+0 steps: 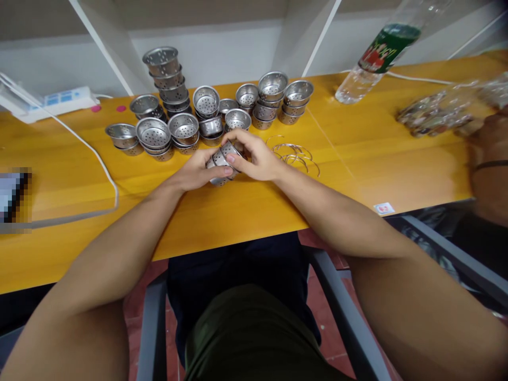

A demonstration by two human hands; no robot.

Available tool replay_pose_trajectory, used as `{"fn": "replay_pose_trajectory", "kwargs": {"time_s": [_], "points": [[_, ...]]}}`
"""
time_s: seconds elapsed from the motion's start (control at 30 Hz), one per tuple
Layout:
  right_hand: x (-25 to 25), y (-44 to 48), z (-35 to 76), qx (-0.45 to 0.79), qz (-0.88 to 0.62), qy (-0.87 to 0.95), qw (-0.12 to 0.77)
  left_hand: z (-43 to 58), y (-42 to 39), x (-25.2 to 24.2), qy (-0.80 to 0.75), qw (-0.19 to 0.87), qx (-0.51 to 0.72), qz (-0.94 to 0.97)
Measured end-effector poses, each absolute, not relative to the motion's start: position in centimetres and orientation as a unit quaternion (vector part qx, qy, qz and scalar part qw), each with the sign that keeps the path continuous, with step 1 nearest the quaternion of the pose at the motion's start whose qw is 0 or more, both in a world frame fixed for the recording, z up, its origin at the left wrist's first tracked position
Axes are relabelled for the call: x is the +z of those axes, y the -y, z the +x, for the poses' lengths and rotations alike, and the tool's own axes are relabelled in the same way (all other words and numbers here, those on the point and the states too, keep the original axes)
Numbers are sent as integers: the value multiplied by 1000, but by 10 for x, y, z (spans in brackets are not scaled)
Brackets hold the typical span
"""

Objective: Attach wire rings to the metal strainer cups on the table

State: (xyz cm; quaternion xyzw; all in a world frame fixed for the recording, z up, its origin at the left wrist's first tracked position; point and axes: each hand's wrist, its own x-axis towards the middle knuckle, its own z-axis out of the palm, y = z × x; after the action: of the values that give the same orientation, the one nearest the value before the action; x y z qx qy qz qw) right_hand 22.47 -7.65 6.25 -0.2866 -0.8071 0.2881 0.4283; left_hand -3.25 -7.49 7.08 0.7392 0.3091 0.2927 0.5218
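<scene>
Between my hands is a short, tilted stack of perforated metal strainer cups (223,160), held just above or against the yellow table near its middle. My left hand (198,170) is closed round the lower left side, thumb laid across the cups. From the upper right, my right hand (254,154) grips the same stack, with its thumb on the near side. Behind my hands stand several more stacks of such strainer cups (154,133), the tallest stack (170,79) at the back left. Thin curved metal wires (296,154) lie loose beside my right hand.
A water bottle (371,66) stands at the back right. Farther right are a clear plastic bag of small items (436,114) and another person's arm (492,159). A white power strip (59,103), its cable (97,151) and a pixelated device (11,196) occupy the left.
</scene>
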Motion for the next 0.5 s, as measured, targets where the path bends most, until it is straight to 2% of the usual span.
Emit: {"fn": "replay_pose_trajectory", "kwargs": {"time_s": [0.37, 0.5], "points": [[64, 79, 224, 290, -284, 811, 421, -30, 75, 71, -312, 515, 290, 744], [59, 74, 226, 272, -304, 807, 427, -31, 74, 62, -335, 431, 327, 772]]}}
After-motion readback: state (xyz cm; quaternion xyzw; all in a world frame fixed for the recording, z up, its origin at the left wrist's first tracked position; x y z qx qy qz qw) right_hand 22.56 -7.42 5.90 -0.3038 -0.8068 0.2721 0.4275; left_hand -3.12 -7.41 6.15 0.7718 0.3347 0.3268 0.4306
